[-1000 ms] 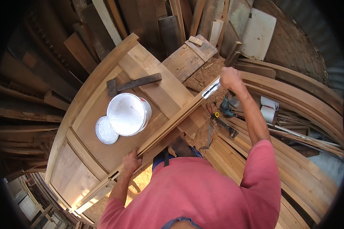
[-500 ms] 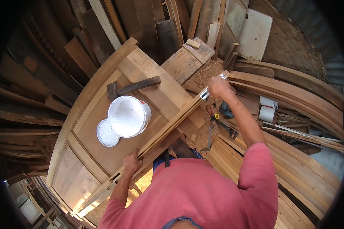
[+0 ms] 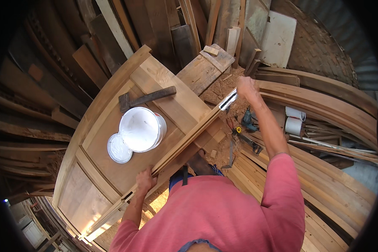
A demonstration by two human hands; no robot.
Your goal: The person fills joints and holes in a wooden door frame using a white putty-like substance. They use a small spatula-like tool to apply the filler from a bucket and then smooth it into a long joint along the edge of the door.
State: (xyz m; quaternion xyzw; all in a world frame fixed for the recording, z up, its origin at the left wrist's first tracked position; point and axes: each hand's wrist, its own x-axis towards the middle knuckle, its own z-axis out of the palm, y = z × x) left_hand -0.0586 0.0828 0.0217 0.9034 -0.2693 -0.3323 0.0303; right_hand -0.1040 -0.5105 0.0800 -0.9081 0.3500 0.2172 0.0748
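A panelled wooden door (image 3: 172,122) with a curved edge lies flat before me. My left hand (image 3: 146,179) is closed on its near edge. At the door's right end, a narrow projecting wooden end (image 3: 228,100) is coated with white glue-like paste. My right hand (image 3: 248,89) is closed at the outer tip of that coated end; what its fingers hold is hidden. On the door stand an open white bucket (image 3: 140,129) of white paste, its round lid (image 3: 119,148) smeared with the same paste, and a dark hammer (image 3: 147,98) lying beyond them.
A rough plank bench (image 3: 201,73) with a small wood block stands past the door. On the sawdust-covered floor lie a teal power tool (image 3: 249,119) and a handsaw (image 3: 252,144). Long boards (image 3: 315,176) and curved timbers (image 3: 323,92) are stacked to the right; planks lean behind.
My right hand has shifted outward along the white-coated end, away from the door, baring more of the coated face. My left hand stays on the door's edge.
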